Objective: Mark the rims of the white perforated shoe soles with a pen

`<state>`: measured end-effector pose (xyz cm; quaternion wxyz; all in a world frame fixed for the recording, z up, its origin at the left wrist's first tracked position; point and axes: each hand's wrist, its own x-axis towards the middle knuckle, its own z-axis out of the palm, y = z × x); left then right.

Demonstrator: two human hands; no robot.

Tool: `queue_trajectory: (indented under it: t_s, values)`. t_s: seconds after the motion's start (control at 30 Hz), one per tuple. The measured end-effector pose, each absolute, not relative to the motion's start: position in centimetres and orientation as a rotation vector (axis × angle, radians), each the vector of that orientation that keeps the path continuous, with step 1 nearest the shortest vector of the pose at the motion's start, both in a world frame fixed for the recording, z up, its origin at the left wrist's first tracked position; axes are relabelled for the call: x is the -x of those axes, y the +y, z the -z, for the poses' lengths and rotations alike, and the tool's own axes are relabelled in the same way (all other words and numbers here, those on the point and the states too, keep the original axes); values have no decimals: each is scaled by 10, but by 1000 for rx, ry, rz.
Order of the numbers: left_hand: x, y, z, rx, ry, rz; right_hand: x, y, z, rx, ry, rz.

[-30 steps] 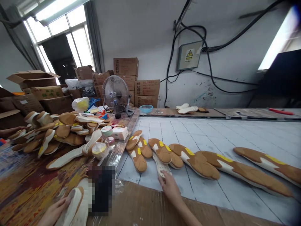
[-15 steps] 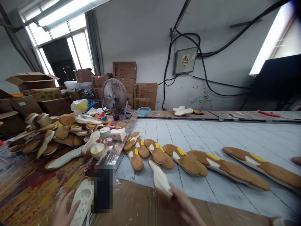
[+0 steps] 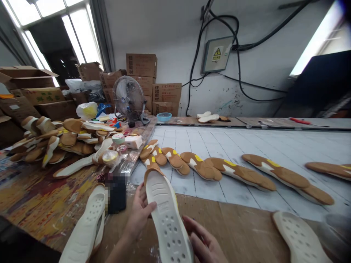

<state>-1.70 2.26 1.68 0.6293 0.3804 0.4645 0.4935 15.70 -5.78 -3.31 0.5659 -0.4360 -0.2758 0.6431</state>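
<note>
Biggest: wht sheet bench (image 3: 274, 142), dashed lines across it. Next, L side, paint-stained tbl (image 3: 41, 201); brn board (image 3: 233, 226) along near edge of bench, under the hands. Ctn stack (image 3: 141, 65) at back wall. Sole heap (image 3: 72, 125) on the tbl: tan + wht pcs, jumbled. Metal fan (image 3: 128, 89) behind heap, facing fwd. Elec cabinet (image 3: 218, 54) on wall w/ yel warning label.

Row of tan soles (image 3: 241, 173) on the sheet, yel patches showing, overlapping at L end, spaced out toward R.

Held sole (image 3: 166, 208): ctr front, above brn board, wht holed face up, far end overlapping the row's L end in view. Spare wht sole (image 3: 82, 223) at tbl's near edge, L of hands; another wht sole (image 3: 298, 237) near R, cut by frame.

L hand (image 3: 141, 208) grasping held sole: thumb on wht face, fingers round L edge. R hand (image 3: 204, 241) at its R edge, fingers half curled; can't tell if gripping.

Smallest: dark flat item (image 3: 117, 195), part pixelated, btwn spare sole and L hand; grn tape roll (image 3: 118, 137) by heap.
</note>
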Motion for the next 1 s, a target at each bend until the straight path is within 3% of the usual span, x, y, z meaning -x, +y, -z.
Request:
queue_trajectory:
  t_s: [0.23, 0.37, 0.5, 0.57, 0.63, 0.8, 1.0]
  values:
    - [28, 8, -44, -851, 1221, -1391, -147, -64, 12, 891, -577, -1713]
    - [25, 4, -37, -691, 1196, -1462, -140, -73, 10, 1042, -711, -1452]
    - [17, -17, 3, -632, 1087, -1150, -136, -68, -3, 1131, -714, -1121]
    - [18, -31, 22, -797, 1076, -842, -136, -61, -13, 1133, -690, -977]
    - [21, -41, 29, -1156, 1163, -806, -137, -55, -21, 1112, -734, -897]
    - [8, -41, -3, -1590, 1171, -1456, -133, -57, -33, 1088, -780, -1117]
    - [-17, -33, -26, -1407, 1045, -1273, -139, -62, -35, 1088, -844, -1252]
